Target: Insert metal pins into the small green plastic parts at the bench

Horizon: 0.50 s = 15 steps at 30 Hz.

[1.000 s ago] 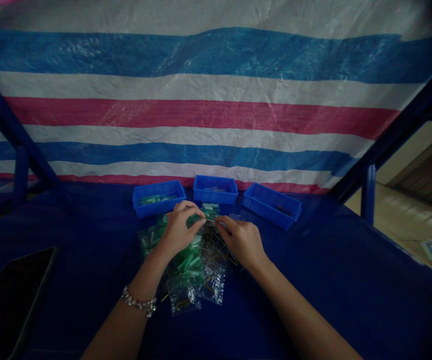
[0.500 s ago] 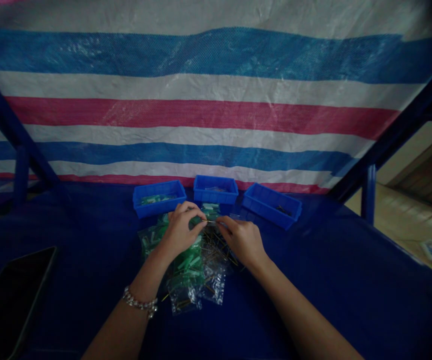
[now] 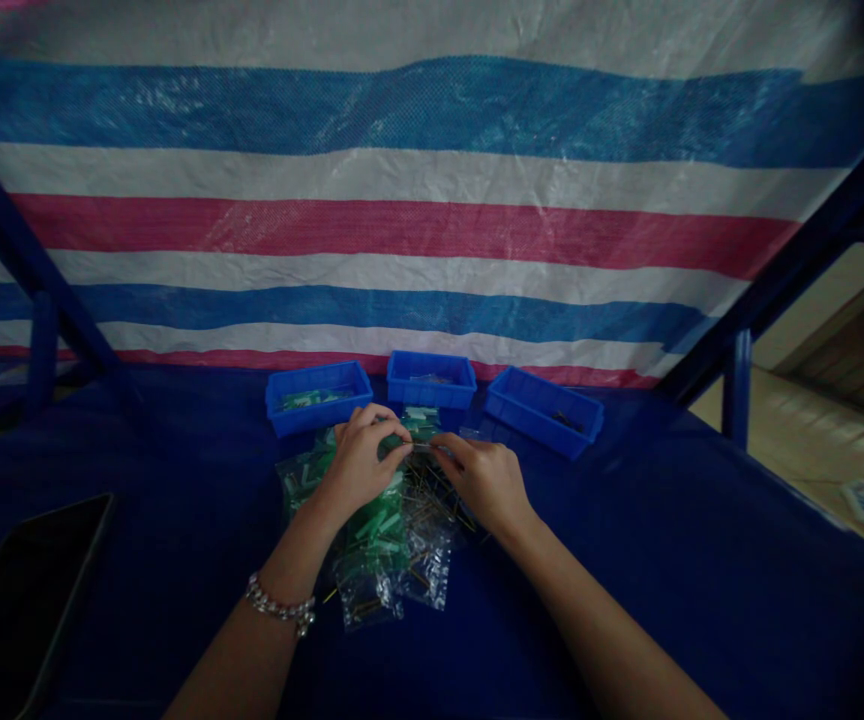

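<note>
Between my hands runs a thin metal pin-like rod [image 3: 421,445], too small to make out in detail. My left hand [image 3: 364,455] pinches its left end between thumb and fingers. At the other end, the fingertips of my right hand [image 3: 486,480] are closed on it. Below my hands lies a heap of small clear bags [image 3: 423,570] and green pieces [image 3: 379,525], partly covered by my left hand and wrist. Loose thin brass-coloured rods [image 3: 439,490] are scattered beside and under my right hand.
Three blue bins stand behind the heap: a left bin [image 3: 276,418] with green pieces, a middle bin [image 3: 432,392] with small clear items, a right bin [image 3: 529,425] with dark pieces. A phone [image 3: 34,600] lies on the blue table [image 3: 177,480]. Striped sheeting [image 3: 402,230] hangs behind.
Both hands stay almost in place, still pinching the rod. The rod between the fingertips looks less golden and more silvery than before; the fingers have shifted very slightly.
</note>
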Motion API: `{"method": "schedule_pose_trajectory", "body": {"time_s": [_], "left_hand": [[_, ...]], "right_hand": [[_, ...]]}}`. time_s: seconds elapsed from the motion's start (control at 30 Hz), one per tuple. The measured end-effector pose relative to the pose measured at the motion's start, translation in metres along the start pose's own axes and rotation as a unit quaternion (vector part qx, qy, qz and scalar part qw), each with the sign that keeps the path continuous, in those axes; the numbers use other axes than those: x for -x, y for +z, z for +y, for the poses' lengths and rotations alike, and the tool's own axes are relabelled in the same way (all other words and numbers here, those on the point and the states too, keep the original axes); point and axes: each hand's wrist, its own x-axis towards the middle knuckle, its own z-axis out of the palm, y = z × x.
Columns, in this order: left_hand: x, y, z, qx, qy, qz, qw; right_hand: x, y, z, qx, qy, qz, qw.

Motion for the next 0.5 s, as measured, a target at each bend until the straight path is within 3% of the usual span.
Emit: {"method": "schedule_pose_trajectory", "body": {"time_s": [0.5], "left_hand": [[-0.0003, 0.0005, 0.0001, -0.013, 0.012, 0.002, 1.0]], "right_hand": [[0.0005, -0.0033, -0.0018, 0.001, 0.01, -0.013, 1.0]]}}
